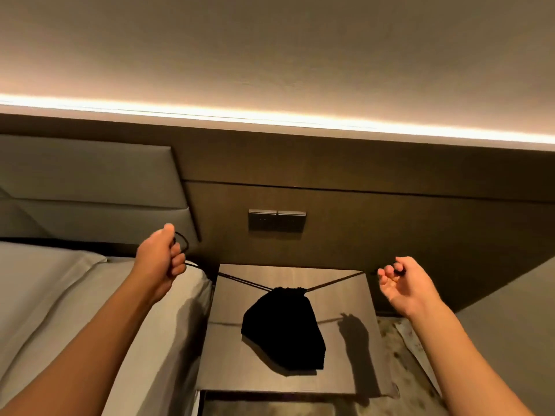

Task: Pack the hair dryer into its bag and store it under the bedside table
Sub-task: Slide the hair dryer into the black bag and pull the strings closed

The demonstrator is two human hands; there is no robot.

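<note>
Hair dryer not visible, presumably inside black bag hanging over tabletop, cinched; left hand and right hand each closed on a drawstring pulled apart; stowing under tabletop remains.

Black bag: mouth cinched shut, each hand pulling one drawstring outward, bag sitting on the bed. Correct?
Not quite. The head view shows the black bag over the bedside table, not on the bed. The rest holds: mouth cinched, left hand and right hand each pulling a drawstring outward.
</note>
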